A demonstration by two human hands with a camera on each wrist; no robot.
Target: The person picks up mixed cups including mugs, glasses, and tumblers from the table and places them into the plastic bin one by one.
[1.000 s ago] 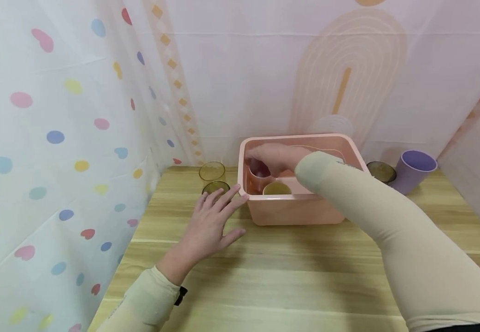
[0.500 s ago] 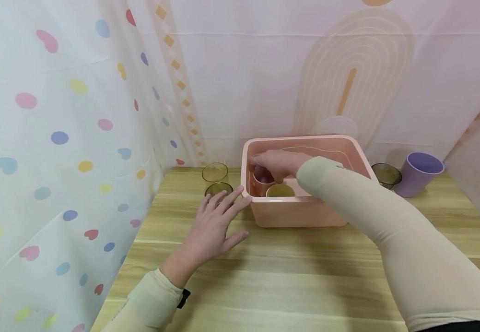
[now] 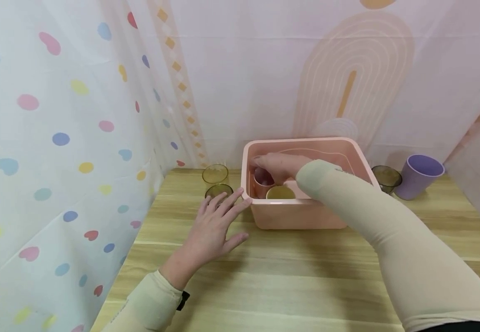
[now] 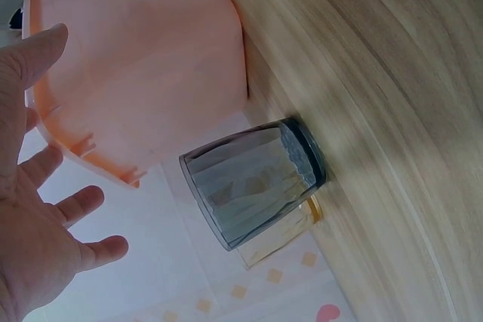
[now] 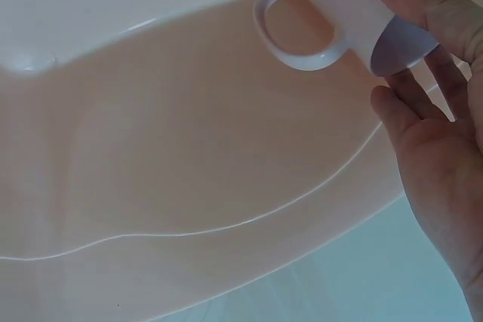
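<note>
Two cups lodged in bin (image 3: 306, 214): right hand (image 3: 279, 167) with fingers curled on pink mug (image 3: 260, 180) beside yellow cup (image 3: 280, 192); left hand (image 3: 215, 228) spread, empty; four cups outstanding on bench (image 3: 289, 272).

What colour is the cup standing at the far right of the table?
Purple, matte, seen best in the head view.

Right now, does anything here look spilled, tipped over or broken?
Nothing stands out. The pink bin sits level on the wooden table, the cups beside it stand upright, and no spill shows. The right hand touches a pink mug inside the bin.
</note>
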